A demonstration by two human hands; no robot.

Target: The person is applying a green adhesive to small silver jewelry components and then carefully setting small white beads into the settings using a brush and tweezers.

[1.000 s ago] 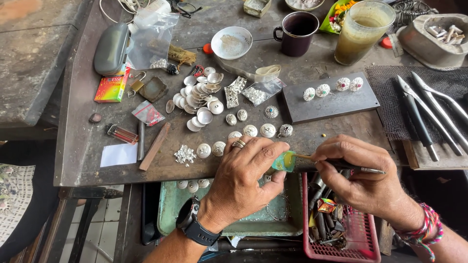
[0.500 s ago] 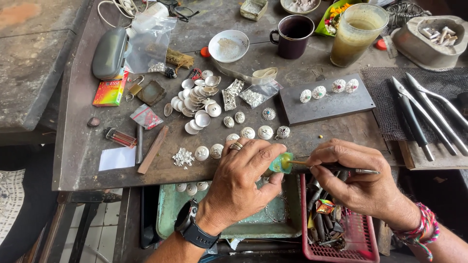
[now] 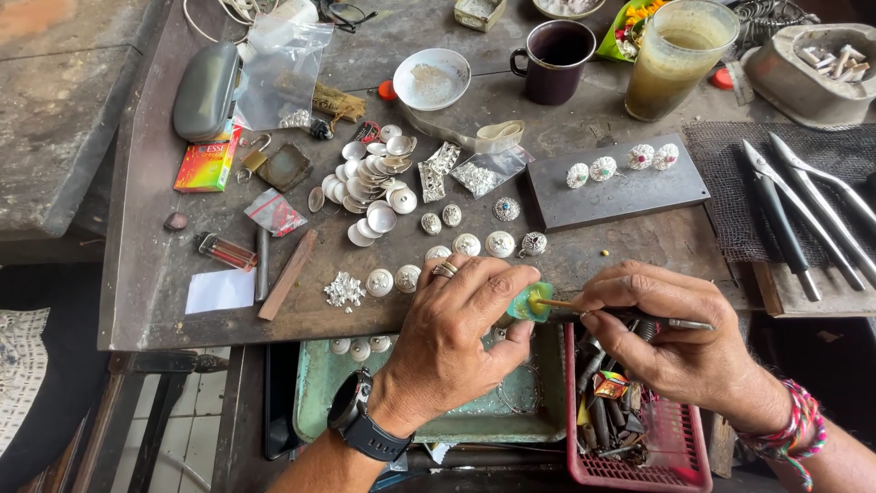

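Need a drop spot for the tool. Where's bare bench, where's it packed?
Bare bench: the strip right of the white bowl up to the dark mug, and the patch below the dark slab, above the right hand. Crowded: the silver dome pile mid-bench; pliers fill the right edge.

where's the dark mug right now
In the head view the dark mug stands at the far edge of the bench, right of centre, between the white bowl and the tall glass.
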